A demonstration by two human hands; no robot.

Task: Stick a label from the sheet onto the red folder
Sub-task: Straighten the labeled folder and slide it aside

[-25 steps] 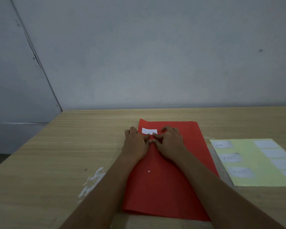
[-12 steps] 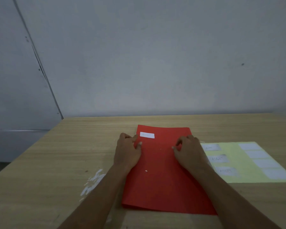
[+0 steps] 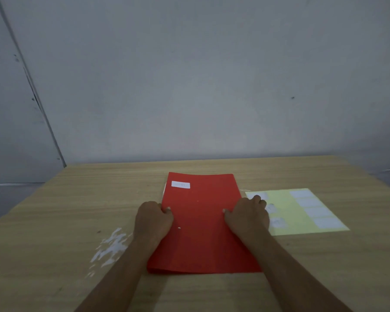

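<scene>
The red folder [image 3: 200,233] lies flat on the wooden table [image 3: 72,206] in front of me. A white label [image 3: 180,184] is stuck near its far left corner. My left hand [image 3: 152,219] grips the folder's left edge, thumb on the cover and fingers curled at the side. My right hand [image 3: 249,216] holds the right edge the same way and partly covers the near left part of the label sheet [image 3: 302,210]. This pale yellow sheet lies right of the folder with several white labels on it.
A patch of white smears [image 3: 113,246] marks the table left of the folder. A grey wall [image 3: 189,86] rises directly behind the table's far edge. The table's right corner falls away beyond the sheet.
Both hands left the label at the folder's far end, slid apart and back toward me, and now sit at the folder's two side edges. The label stays on the cover.
</scene>
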